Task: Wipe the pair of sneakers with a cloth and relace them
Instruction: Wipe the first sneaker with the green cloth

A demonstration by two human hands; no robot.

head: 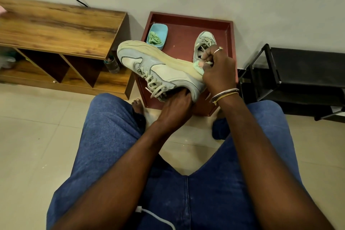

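Observation:
A pale grey-blue sneaker point(158, 69) with a yellowed sole is held tilted on its side above the red tray point(186, 24), laces still in it. My left hand point(175, 108) grips it from below, fingers inside the opening at the heel. My right hand point(218, 69) pinches a light green cloth point(198, 67) and presses it against the sole near the heel. The second sneaker point(204, 43) stands upright in the tray behind my right hand, partly hidden by it.
A light blue box point(157, 32) holding a green cloth sits at the tray's back left. A wooden shelf unit point(56, 30) stands to the left, a black rack point(298, 76) to the right. My knees in blue jeans frame the tiled floor.

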